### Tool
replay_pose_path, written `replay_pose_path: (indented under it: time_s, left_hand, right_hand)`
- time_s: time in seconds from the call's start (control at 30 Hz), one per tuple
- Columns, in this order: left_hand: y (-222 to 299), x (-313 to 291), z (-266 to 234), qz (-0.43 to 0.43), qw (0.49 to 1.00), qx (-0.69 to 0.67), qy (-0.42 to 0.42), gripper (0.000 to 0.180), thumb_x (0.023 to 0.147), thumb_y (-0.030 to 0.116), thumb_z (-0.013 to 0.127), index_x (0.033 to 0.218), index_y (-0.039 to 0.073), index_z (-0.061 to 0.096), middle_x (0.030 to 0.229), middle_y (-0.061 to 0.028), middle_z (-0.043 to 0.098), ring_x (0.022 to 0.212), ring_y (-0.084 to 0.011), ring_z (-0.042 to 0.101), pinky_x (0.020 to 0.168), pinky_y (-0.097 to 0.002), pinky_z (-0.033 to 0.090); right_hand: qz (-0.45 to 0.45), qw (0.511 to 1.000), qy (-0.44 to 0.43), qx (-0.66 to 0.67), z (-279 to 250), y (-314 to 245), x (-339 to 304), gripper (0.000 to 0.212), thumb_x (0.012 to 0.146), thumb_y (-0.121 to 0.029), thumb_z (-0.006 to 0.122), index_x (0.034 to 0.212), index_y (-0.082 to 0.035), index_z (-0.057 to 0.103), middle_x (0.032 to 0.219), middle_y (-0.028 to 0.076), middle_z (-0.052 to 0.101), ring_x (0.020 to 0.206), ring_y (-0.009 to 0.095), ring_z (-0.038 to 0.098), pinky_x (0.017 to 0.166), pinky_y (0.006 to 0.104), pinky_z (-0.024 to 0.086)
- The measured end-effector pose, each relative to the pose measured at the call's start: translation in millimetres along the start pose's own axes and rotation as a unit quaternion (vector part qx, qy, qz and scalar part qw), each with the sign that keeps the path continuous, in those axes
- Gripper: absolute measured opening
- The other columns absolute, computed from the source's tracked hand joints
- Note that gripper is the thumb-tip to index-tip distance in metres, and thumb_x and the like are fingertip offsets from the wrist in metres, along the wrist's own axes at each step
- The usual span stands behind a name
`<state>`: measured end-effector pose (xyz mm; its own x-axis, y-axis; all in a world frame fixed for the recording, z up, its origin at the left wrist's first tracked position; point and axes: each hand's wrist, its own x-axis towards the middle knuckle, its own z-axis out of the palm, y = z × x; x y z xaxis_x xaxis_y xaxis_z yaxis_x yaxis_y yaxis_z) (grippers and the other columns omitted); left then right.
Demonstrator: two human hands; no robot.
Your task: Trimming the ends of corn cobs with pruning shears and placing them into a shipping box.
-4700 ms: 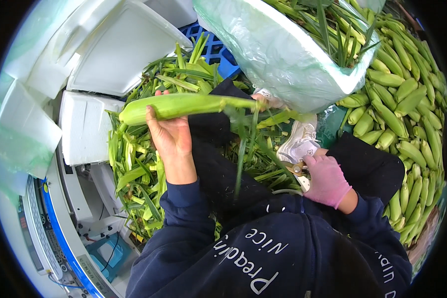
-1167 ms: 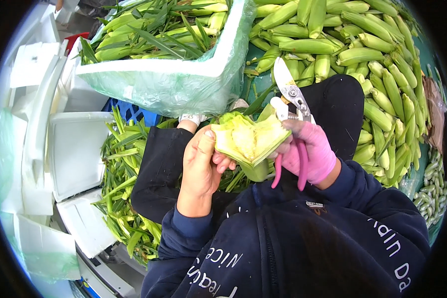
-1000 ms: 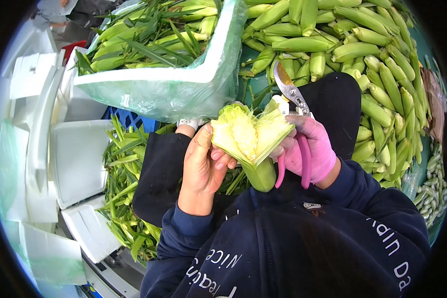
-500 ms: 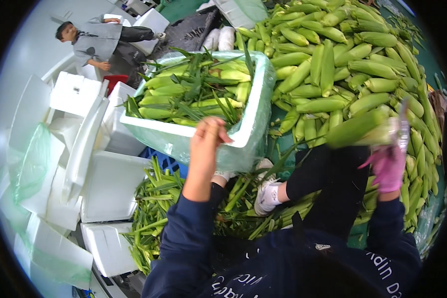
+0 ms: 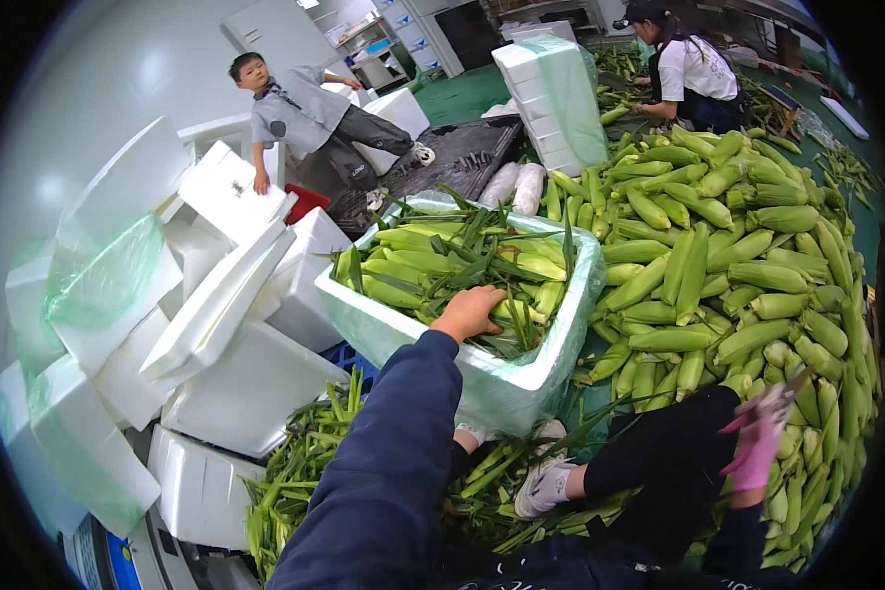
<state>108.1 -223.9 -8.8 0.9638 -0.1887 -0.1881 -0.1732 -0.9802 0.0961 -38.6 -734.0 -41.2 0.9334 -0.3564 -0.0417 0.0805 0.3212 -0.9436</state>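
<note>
So here the bare left hand (image 5: 470,313) is stretched out forward into the white foam box lined with a thin green plastic bag (image 5: 506,393), resting right on top of the trimmed green corn ears packed inside (image 5: 433,267). The fingers curl down over one pale ear at the near edge of the load, knuckles up, but I can't tell whether they're really clamped on it or just pressing it down, since the fingertips are hidden behind the hand.

The bit that matters: the ears in the box mostly lie with their long axis running left to right across the box, a little slanted, and the left hand comes in from the near side, so it meets them crosswise. That hand is by far the nearer one to the box.

The right hand in a pink glove (image 5: 757,454) is well apart from it, low on the right beside the dark trouser knee (image 5: 678,442), close to the big heap of unhusked green corn on the floor (image 5: 747,256). It's blurred; it looks closed around something thin, but I can't make out what.

Loose green husk leaves (image 5: 300,462) pile up under the box's near side, with empty white foam boxes and lids (image 5: 226,324) stacked left. Two other people are farther back.
</note>
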Motion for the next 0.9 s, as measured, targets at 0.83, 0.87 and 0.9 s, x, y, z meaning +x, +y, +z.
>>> replay_pose_path:
  time_s: [0.83,0.87,0.9]
  left_hand:
    - [151.2,-301.0,85.6,-0.276,0.853,-0.401,0.187,0.053,0.077,0.027,0.078,0.117,0.003,0.052,0.094,-0.0157,0.068,0.084,-0.0311,0.069,0.072,-0.036,0.053]
    - [155.9,-301.1,86.1,-0.276,0.851,-0.408,0.182,0.053,0.077,0.027,0.078,0.117,0.003,0.052,0.094,-0.0157,0.068,0.084,-0.0311,0.069,0.072,-0.036,0.053]
    - [159.8,-300.8,87.4,-0.276,0.882,-0.337,0.181,0.054,0.075,0.028,0.079,0.115,0.004,0.053,0.094,-0.0174,0.067,0.085,-0.0333,0.069,0.072,-0.0381,0.054]
  right_hand:
    - [-0.04,0.633,-0.702,-0.324,195.5,65.7,-115.1,0.057,0.072,-0.029,0.075,0.112,0.002,0.049,0.1,0.02,0.057,0.1,0.035,0.057,0.087,0.0404,0.046]
    - [-0.061,0.624,-0.705,-0.333,195.1,71.6,-114.7,0.056,0.072,-0.029,0.075,0.111,0.002,0.05,0.099,0.019,0.058,0.098,0.036,0.058,0.086,0.0401,0.046]
    - [-0.082,0.615,-0.706,-0.342,195.1,76.2,-113.4,0.055,0.072,-0.03,0.075,0.11,0.002,0.051,0.098,0.019,0.059,0.096,0.036,0.058,0.084,0.0399,0.047]
